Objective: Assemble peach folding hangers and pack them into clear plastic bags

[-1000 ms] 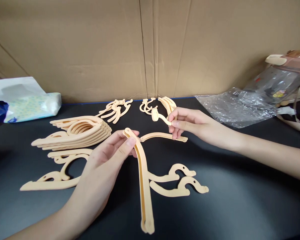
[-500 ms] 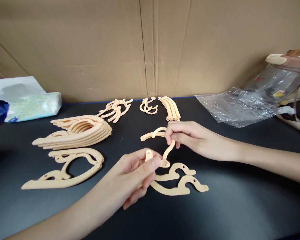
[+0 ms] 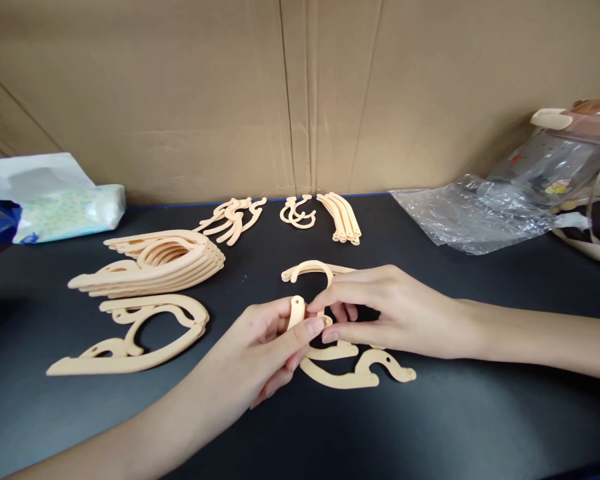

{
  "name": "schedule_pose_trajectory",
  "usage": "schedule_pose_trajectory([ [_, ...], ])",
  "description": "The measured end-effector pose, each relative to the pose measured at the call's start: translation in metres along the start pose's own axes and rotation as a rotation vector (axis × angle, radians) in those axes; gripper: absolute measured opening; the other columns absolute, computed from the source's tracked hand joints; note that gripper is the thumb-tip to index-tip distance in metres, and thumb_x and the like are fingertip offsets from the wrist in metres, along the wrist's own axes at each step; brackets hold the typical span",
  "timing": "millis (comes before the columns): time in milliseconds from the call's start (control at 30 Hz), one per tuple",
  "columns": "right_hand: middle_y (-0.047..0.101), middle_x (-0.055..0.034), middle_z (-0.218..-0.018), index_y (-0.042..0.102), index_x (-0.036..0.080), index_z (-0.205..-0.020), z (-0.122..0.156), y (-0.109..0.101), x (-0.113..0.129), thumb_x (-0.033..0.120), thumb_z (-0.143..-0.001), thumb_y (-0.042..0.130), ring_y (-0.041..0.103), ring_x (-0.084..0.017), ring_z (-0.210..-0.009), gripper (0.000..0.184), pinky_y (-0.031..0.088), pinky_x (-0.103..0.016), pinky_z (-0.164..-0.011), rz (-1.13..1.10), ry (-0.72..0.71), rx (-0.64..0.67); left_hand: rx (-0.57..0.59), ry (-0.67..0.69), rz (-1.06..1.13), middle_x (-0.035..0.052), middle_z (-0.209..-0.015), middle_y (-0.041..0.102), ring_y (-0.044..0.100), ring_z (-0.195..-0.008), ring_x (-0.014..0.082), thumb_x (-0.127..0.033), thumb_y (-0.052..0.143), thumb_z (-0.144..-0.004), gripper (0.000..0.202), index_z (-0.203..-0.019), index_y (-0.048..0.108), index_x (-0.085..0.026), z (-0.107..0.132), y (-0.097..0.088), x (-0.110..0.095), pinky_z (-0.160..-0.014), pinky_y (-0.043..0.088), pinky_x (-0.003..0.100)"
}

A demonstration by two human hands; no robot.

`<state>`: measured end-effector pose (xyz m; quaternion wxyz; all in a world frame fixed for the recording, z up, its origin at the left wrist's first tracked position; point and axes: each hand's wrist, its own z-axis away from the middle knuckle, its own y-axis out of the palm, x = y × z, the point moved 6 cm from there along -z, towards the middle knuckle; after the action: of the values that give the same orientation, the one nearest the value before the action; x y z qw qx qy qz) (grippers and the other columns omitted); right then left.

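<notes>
My left hand (image 3: pixel 275 343) pinches a cream plastic hanger arm (image 3: pixel 297 309) between thumb and fingers; its rounded end with a small hole sticks up. With its thumb and fingers my right hand (image 3: pixel 385 310) grips the base of a cream hanger hook (image 3: pixel 312 264), whose curve points up and left. The hook's base meets the held arm between my fingertips, where the joint is mostly hidden. Beneath my hands lie curved hanger arms (image 3: pixel 337 381), partly covered by the right hand. Behind the hook lies a slim curved strip (image 3: pixel 347 269).
At left are a folded hanger (image 3: pixel 155 363) and a stack of folded hangers (image 3: pixel 200 273). Farther back lie loose arms (image 3: pixel 235 223), hooks (image 3: pixel 300 220) and curved strips (image 3: pixel 343 217). A tissue pack (image 3: pixel 73 207), clear plastic bag (image 3: pixel 460 217) and bottle (image 3: pixel 555 160) flank the black table (image 3: pixel 430 427).
My right hand has moved down and left, from the hook's upper part to its base beside my left fingers. The hook now stands more upright, its curve visible. My left hand has barely moved.
</notes>
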<state>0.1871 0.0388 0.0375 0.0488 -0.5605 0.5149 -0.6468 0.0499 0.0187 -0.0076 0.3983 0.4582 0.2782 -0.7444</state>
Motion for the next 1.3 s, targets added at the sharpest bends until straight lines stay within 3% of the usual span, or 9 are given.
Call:
schedule_pose_trajectory([
  [167, 0.067, -0.0008, -0.084, 0.067, 0.015, -0.097, 0.000, 0.000, 0.001, 0.023, -0.097, 0.056, 0.060, -0.010, -0.073, 0.014, 0.046, -0.022, -0.068, -0.091, -0.021, -0.032, 0.015, 0.027, -0.033, -0.0098, -0.049, 0.040, 0.027, -0.035, 0.0035, -0.048, 0.060, -0.089, 0.040, -0.065, 0.043, -0.020, 0.003, 0.003, -0.003, -0.032, 0.018, 0.014],
  [300, 0.070, -0.0008, -0.086, 0.067, 0.015, -0.097, 0.000, -0.002, -0.005, 0.025, -0.095, 0.060, 0.064, -0.010, -0.075, 0.013, 0.049, -0.021, -0.068, -0.222, 0.036, -0.045, -0.067, 0.082, -0.232, -0.0074, -0.049, 0.041, 0.028, -0.037, 0.0053, -0.052, 0.047, -0.094, 0.045, -0.062, 0.042, -0.021, 0.010, 0.004, -0.005, -0.035, 0.018, 0.018],
  [400, 0.071, -0.0009, -0.089, 0.067, 0.016, -0.097, -0.001, -0.003, -0.014, 0.027, -0.092, 0.063, 0.066, -0.011, -0.080, 0.013, 0.052, -0.023, -0.073, -0.352, 0.091, -0.087, -0.130, 0.224, -0.461, -0.0056, -0.051, 0.045, 0.038, -0.042, 0.0094, -0.048, 0.040, -0.097, 0.042, -0.064, 0.043, -0.022, 0.019, 0.006, -0.011, -0.040, 0.024, 0.022],
  [500, 0.072, -0.0015, -0.090, 0.068, 0.016, -0.094, -0.002, -0.003, -0.021, 0.029, -0.089, 0.068, 0.068, -0.013, -0.084, 0.014, 0.055, -0.027, -0.077, -0.489, 0.135, -0.132, -0.122, 0.377, -0.763, -0.0041, -0.054, 0.052, 0.047, -0.044, 0.0128, -0.039, 0.032, -0.099, 0.037, -0.067, 0.043, -0.024, 0.027, 0.012, -0.016, -0.043, 0.026, 0.027],
  [667, 0.074, -0.0019, -0.096, 0.071, 0.018, -0.103, -0.003, 0.002, -0.026, 0.026, -0.088, 0.070, 0.070, -0.013, -0.088, 0.018, 0.056, -0.027, -0.079, -0.659, 0.155, -0.119, -0.212, 0.613, -1.102, -0.0044, -0.054, 0.053, 0.049, -0.041, 0.0128, -0.021, 0.033, -0.095, 0.027, -0.069, 0.037, -0.024, 0.034, 0.017, -0.026, -0.042, 0.029, 0.027],
  [800, 0.074, -0.0024, -0.104, 0.074, 0.019, -0.102, -0.003, 0.004, -0.024, 0.026, -0.088, 0.069, 0.069, -0.013, -0.093, 0.016, 0.057, -0.026, -0.081, -0.624, 0.115, -0.072, -0.266, 0.788, -1.180, -0.0074, -0.053, 0.051, 0.047, -0.037, 0.0095, -0.014, 0.038, -0.089, 0.019, -0.074, 0.035, -0.024, 0.038, 0.022, -0.031, -0.037, 0.030, 0.023],
  [933, 0.073, -0.0024, -0.094, 0.072, 0.017, -0.097, -0.001, 0.006, -0.023, 0.027, -0.087, 0.070, 0.068, -0.012, -0.082, 0.014, 0.057, -0.026, -0.075, -0.535, 0.105, -0.046, -0.323, 0.892, -1.258, -0.0057, -0.058, 0.054, 0.049, -0.039, 0.0095, -0.012, 0.038, -0.088, 0.014, -0.078, 0.039, -0.023, 0.042, 0.028, -0.030, -0.035, 0.031, 0.025],
  [1100, 0.073, -0.0017, -0.088, 0.069, 0.016, -0.087, 0.001, 0.005, -0.026, 0.027, -0.081, 0.076, 0.068, -0.012, -0.075, 0.014, 0.058, -0.027, -0.071, -0.608, 0.114, -0.121, -0.311, 1.049, -1.480, -0.0022, -0.059, 0.055, 0.053, -0.046, 0.0136, -0.011, 0.039, -0.092, 0.023, -0.074, 0.051, -0.020, 0.048, 0.038, -0.034, -0.041, 0.035, 0.030],
  [1300, 0.070, 0.0001, -0.086, 0.064, 0.017, -0.075, 0.000, 0.001, -0.029, 0.020, -0.078, 0.078, 0.067, -0.011, -0.078, 0.015, 0.055, -0.025, -0.070, -0.630, 0.079, -0.227, -0.493, 1.050, -1.527, 0.0009, -0.067, 0.058, 0.049, -0.056, 0.0181, -0.017, 0.041, -0.096, 0.019, -0.084, 0.055, -0.018, 0.046, 0.022, -0.034, -0.048, 0.032, 0.033],
])
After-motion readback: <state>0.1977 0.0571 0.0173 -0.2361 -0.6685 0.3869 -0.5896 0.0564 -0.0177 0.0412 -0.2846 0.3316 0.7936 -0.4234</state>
